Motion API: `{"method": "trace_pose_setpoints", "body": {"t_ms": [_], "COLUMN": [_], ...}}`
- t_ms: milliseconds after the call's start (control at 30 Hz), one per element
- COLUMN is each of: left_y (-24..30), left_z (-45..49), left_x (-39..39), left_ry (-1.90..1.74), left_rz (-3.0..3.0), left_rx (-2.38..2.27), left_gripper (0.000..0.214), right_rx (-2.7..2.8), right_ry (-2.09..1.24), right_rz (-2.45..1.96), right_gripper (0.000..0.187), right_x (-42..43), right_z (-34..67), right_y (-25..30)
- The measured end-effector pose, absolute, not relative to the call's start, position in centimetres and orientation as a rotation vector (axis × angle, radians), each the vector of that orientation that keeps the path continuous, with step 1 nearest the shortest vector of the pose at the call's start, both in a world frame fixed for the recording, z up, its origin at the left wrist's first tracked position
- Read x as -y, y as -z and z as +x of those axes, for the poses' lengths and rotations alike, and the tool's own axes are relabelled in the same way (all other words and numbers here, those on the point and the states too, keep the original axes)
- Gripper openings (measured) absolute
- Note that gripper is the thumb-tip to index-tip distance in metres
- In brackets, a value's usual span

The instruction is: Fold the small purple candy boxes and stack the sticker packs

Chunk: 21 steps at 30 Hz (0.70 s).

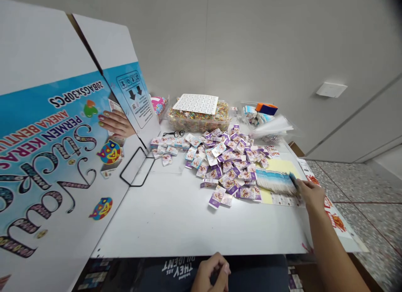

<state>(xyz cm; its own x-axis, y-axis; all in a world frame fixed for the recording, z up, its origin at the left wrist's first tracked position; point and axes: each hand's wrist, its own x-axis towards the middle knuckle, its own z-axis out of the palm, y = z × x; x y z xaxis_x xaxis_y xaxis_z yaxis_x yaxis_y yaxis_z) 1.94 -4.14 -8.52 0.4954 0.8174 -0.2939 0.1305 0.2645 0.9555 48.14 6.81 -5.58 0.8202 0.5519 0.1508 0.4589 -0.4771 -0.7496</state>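
My right hand (pixel 309 194) reaches out over the right side of the white table (pixel 176 216) and touches the end of a fanned row of flat blue-and-white packets (pixel 274 181), fingers curled on it. A heap of small purple-and-white boxes (pixel 226 162) lies just left of that row. My left hand (pixel 211 273) rests low at the table's near edge over my lap, its fingers curled in with nothing seen in them.
A big blue printed carton (pixel 53 158) stands open at the left, and another person's hand with painted nails (pixel 114 123) shows beside its flap. At the back are a tub of coloured sweets (pixel 199 116), spectacles (pixel 173 134) and plastic bags (pixel 266 118).
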Motion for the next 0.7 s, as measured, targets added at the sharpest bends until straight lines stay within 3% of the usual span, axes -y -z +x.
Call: {"method": "trace_pose_setpoints", "body": {"t_ms": [300,433,533,700], "left_y": [0.8,-4.1,-8.2,-14.2], "left_z": [1.3,-0.7,-3.2,-3.3], "left_x": [0.4,-3.6,-7.4,-11.4], "left_ry": [-1.24,-1.639,-1.854,-1.888], "left_rz": [1.09,0.812,0.509,0.463], "left_rx": [-0.83,-0.728,-0.57,-0.226], "left_gripper": [0.036,0.029,0.021,0.02], "right_rx": [0.789,0.824,0.825,0.796], "right_ry": [-0.336,-0.489,-0.617,-0.696], "right_rz": [-2.216,-2.159,-2.11,-2.078], "right_gripper": [0.062,0.082,0.087,0.091], "right_x": [-6.8,-6.9,-6.8,-6.6], "right_z": [47.3,46.9,46.9,47.0], "right_y": [4.9,4.5,4.1,3.7]}}
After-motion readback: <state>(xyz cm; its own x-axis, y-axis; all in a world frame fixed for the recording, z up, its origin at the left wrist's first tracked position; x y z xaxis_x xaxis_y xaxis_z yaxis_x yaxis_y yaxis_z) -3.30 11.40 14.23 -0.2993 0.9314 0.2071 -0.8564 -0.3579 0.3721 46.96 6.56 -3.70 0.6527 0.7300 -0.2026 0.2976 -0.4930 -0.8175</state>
